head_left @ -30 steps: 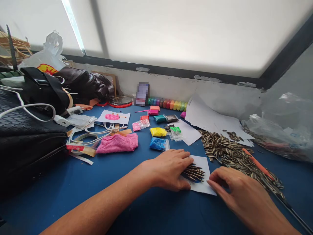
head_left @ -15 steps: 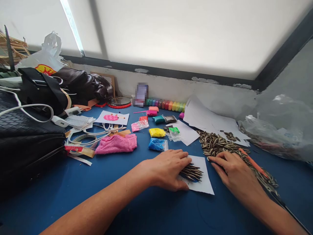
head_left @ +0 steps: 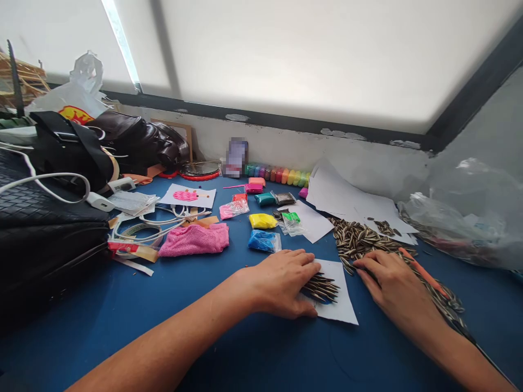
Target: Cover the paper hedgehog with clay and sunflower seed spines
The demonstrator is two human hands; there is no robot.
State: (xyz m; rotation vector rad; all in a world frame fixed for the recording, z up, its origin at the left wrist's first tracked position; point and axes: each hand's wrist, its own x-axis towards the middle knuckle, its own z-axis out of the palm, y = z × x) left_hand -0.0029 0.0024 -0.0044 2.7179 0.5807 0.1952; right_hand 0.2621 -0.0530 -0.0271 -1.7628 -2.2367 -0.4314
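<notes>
My left hand [head_left: 286, 283] lies spread over a small white paper [head_left: 341, 296], fingers stretched out and holding it down. On that paper sits a fan of striped sunflower seeds [head_left: 322, 287] with a bit of blue under them, partly covered by my fingers. At the near left edge of a loose heap of sunflower seeds [head_left: 359, 238], my right hand [head_left: 394, 283] has its thumb and index finger brought together. Whatever lies between those fingertips is too small to make out. An orange-handled tool [head_left: 423, 272] rests on the seeds beyond that hand.
Packets of blue [head_left: 263, 240] and yellow clay [head_left: 262, 221] lie ahead of my left hand. To the left are a pink cloth [head_left: 195, 239], white cables and a black bag [head_left: 53, 234]. White sheets [head_left: 347, 193] and a clear plastic bag [head_left: 461, 223] stand at the back right.
My right hand's fingertips have shifted slightly to the right along the edge of the seed heap. My left hand stays almost in place on the paper.
</notes>
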